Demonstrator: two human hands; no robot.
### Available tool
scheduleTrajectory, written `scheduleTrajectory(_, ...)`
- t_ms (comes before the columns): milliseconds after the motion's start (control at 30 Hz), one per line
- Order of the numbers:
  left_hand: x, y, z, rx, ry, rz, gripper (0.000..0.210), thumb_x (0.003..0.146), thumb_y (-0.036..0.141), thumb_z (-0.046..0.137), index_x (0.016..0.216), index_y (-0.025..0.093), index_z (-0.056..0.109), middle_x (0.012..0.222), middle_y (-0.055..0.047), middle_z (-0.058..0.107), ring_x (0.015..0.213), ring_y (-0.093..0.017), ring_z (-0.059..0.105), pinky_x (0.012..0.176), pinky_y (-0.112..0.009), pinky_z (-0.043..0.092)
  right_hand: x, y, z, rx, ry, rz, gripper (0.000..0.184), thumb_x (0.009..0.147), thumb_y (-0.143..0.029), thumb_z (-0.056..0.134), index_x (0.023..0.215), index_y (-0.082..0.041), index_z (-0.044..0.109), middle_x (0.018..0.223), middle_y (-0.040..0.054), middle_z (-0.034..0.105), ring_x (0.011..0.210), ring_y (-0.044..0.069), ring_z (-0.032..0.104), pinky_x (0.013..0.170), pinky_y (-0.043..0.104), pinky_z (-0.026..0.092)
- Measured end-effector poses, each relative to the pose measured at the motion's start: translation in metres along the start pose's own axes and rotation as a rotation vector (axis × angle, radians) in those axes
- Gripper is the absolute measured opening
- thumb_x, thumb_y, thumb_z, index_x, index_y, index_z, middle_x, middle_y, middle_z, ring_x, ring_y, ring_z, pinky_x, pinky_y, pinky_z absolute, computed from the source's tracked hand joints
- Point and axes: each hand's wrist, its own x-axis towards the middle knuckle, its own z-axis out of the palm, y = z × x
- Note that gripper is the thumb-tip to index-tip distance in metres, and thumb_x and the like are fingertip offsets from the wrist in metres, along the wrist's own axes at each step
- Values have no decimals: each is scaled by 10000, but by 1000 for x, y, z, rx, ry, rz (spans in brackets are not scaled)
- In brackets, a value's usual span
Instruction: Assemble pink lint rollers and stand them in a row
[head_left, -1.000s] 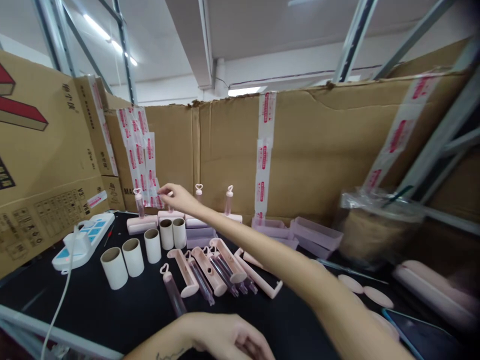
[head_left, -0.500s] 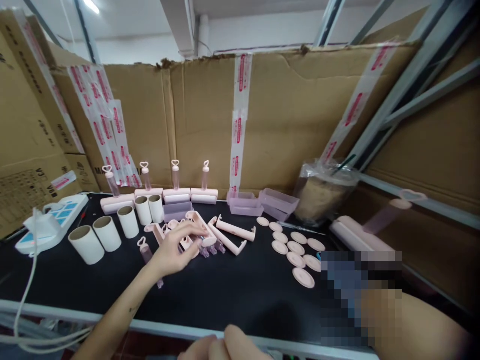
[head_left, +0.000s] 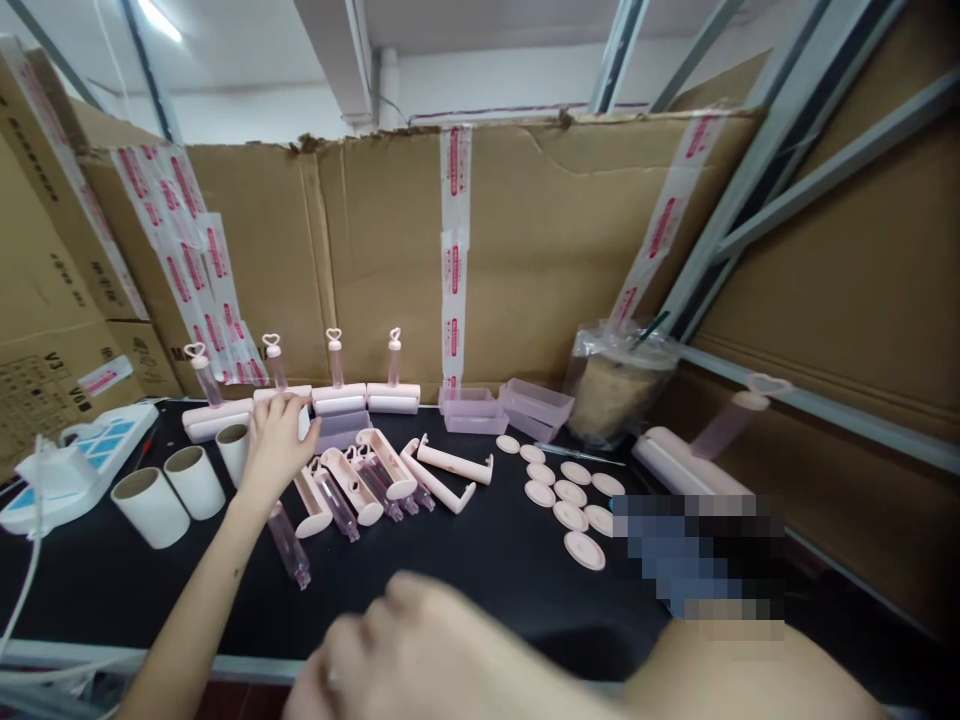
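Note:
My left hand (head_left: 277,440) reaches to the back left, its fingers curled around a white paper roll (head_left: 304,422) that is mostly hidden by the hand. Three more white rolls (head_left: 193,482) stand upright left of my wrist. Right of that hand lie pink roller frames (head_left: 352,487) and translucent purple handles (head_left: 337,505). Close to the camera, blurred, is my right hand (head_left: 397,650) with its fingers folded in; whatever they may hold is out of sight.
Assembled pink lint rollers (head_left: 337,398) with heart-loop handles line the cardboard wall (head_left: 375,260). Purple translucent trays (head_left: 474,415), pink discs (head_left: 571,515) and a bagged drink cup (head_left: 619,385) are on the right. A power strip (head_left: 112,440) sits far left.
My left hand has left the pink frames and moved left and back to the white rolls. My right hand has risen further into view. The camera view has shifted slightly.

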Motion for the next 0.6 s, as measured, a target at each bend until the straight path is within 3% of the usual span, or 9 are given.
scheduleTrajectory(67, 0, 1, 3, -49, 2, 33, 248, 800, 245, 525, 1026, 176, 597, 1058, -121, 574, 1072, -327, 461, 930, -502, 348, -2, 26, -25, -110, -12, 100, 128, 824, -151, 508, 816, -181, 632, 662, 59, 666, 557, 198, 601, 512, 316, 406)
scheduleTrajectory(133, -3, 6, 4, -112, -18, 90, 207, 823, 222, 492, 997, 184, 597, 1031, -96, 589, 1044, -277, 500, 921, -446, 381, -9, 57, -40, -275, -56, 353, 131, 848, -205, 503, 787, -186, 618, 690, 49, 667, 550, 187, 615, 517, 292, 381)
scheduleTrajectory(233, -12, 20, 3, -204, -100, 207, 171, 849, 215, 472, 960, 195, 601, 971, -60, 613, 964, -211, 556, 876, -360, 432, -22, 98, -33, -267, -74, 621, 162, 863, -229, 477, 818, -192, 628, 737, 50, 675, 642, 218, 653, 535, 280, 397)
scheduleTrajectory(300, -20, 29, 1, -241, -170, 283, 161, 855, 220, 480, 956, 204, 604, 941, -45, 622, 930, -190, 570, 840, -326, 451, -25, 113, -11, -201, -46, 612, 151, 844, -225, 515, 940, -200, 628, 870, 60, 679, 759, 223, 661, 623, 289, 445)
scheduleTrajectory(367, -26, 34, -1, -278, -270, 351, 163, 858, 208, 478, 963, 212, 603, 937, -37, 622, 919, -179, 568, 822, -311, 455, -23, 118, 17, -131, -19, 527, 315, 798, -217, 590, 1113, -220, 575, 1055, 81, 637, 912, 230, 635, 741, 304, 465)
scheduleTrajectory(433, -28, 36, -5, -312, -383, 387, 183, 857, 181, 462, 974, 213, 599, 955, -41, 613, 924, -182, 555, 831, -325, 444, -18, 119, 42, -67, 14, 469, 426, 755, -206, 650, 1166, -235, 540, 1163, 100, 582, 1028, 254, 586, 818, 339, 457)
scheduleTrajectory(500, -26, 35, -11, -331, -462, 379, 206, 845, 148, 444, 971, 209, 595, 958, -49, 597, 917, -189, 543, 836, -345, 432, -15, 121, 59, -19, 53, 470, 323, 749, -199, 661, 1062, -223, 580, 1144, 105, 585, 1044, 274, 571, 834, 377, 453)
scheduleTrajectory(600, -21, 30, -30, -348, -531, 309, 223, 809, 103, 423, 940, 197, 576, 893, -42, 569, 859, -183, 533, 788, -325, 438, -16, 126, 66, 34, 108, 518, 62, 783, -177, 615, 826, -198, 575, 970, 80, 630, 939, 257, 604, 788, 373, 465)
